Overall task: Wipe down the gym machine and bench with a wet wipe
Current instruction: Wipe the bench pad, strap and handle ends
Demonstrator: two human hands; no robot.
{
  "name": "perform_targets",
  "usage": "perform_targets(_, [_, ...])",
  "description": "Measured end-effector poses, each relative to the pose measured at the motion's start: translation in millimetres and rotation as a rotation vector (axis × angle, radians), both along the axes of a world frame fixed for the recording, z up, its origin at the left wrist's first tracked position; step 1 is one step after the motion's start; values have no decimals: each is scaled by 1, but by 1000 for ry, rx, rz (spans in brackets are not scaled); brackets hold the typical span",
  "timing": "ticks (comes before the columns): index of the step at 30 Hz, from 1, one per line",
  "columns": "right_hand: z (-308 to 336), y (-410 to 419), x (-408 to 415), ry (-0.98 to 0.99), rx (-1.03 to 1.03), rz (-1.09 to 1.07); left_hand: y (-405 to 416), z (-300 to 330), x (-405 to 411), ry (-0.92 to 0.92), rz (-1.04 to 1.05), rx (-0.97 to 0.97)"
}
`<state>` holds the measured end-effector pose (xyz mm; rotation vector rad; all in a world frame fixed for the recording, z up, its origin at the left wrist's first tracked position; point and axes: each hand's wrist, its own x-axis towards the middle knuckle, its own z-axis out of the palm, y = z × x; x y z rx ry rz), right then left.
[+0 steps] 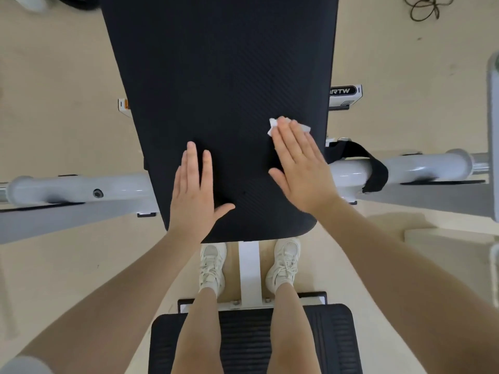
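A long black padded bench back (216, 76) stretches away from me, with a black seat pad (248, 338) below near my legs. My right hand (299, 168) lies flat on the pad's right side, pressing a white wet wipe (273, 125) that shows under and past my fingertips. My left hand (193, 190) rests flat on the pad's lower left part, fingers together and thumb spread, holding nothing. The grey machine arms (81, 188) cross under the pad on both sides.
A black strap (375, 168) wraps the right grey bar (421, 166). The white frame post (249, 268) runs between my two white shoes (212, 265). A dark cable (424, 8) lies on the beige floor at far right. A white frame part (494, 130) stands at the right edge.
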<state>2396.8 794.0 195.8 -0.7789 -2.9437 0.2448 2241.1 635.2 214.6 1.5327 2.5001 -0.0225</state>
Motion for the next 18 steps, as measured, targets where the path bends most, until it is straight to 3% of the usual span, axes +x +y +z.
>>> perform_targets(6, [-43,-99,47,-200,-43,146,-20,-10,-12,-1,-58,-43])
perform_targets(11, [-38,-99,43,-238,-19,260,-17,-11,-12,-46,-46,-18])
perform_targets(18, [4,-36,-51,-34,3,-13,-34,-2,-32,-82,-99,42])
